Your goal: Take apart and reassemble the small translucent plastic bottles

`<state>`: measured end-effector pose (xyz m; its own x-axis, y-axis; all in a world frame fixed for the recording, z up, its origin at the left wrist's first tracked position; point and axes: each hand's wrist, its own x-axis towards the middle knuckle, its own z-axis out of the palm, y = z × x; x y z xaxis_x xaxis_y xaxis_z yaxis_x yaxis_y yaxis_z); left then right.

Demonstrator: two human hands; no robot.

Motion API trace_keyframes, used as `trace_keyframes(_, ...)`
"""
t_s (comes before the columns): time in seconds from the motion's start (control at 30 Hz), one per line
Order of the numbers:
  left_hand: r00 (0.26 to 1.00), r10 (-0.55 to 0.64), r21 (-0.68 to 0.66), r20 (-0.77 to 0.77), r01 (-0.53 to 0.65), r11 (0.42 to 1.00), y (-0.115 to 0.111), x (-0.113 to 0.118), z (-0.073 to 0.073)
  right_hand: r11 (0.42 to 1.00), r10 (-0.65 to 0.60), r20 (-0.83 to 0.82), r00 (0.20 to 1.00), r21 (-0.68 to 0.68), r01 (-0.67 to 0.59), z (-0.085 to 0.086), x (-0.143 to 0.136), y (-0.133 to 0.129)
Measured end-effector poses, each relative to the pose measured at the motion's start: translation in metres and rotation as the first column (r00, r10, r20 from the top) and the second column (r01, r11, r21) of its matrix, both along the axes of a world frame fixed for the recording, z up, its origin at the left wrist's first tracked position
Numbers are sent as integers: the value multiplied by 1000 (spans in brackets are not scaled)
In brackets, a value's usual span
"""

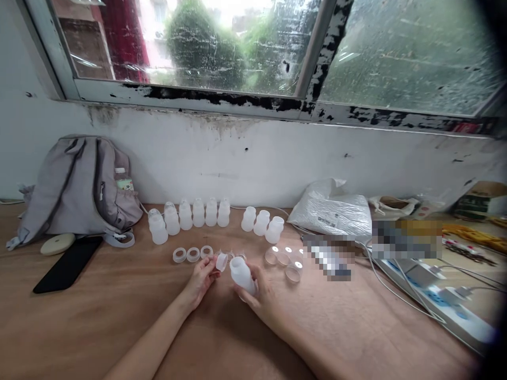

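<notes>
Right forearm (295, 335) lies nearest. Right hand (264, 295) is half-closed around a tilted bottle (242, 275) over the table (222, 343); left hand (198, 282) pinches a ring (222, 262) near its mouth. Apparent step: presenting ring to bottle; joining calls for aligned rims.

L hand (204, 279) w/ ring (222, 262), R hand (261, 295) w/ bottle (242, 275).

The milky translucent bottle (242, 275) in my right hand (263, 295) appears to be smooth, softly matt plastic; the brown tabletop (214, 338) looks like wood with a low sheen.
</notes>
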<state>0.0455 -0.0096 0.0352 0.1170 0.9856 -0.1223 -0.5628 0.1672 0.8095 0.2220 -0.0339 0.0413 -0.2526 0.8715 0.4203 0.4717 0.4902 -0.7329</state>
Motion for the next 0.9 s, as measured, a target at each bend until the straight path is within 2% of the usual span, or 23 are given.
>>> trace_keyframes(0.17,993,48,51,-104,-43,998,-2,3,2,989,-98,70,993,117,89,-6,2,4)
trace_keyframes(0.33,982,34,114,-186,-13,993,-4,4,2,987,-76,122,990,153,57,-12,1,5)
trace_keyframes(0.9,896,90,218,-435,8,976,-6,7,1,963,-120,122,985,254,86,-12,4,5)
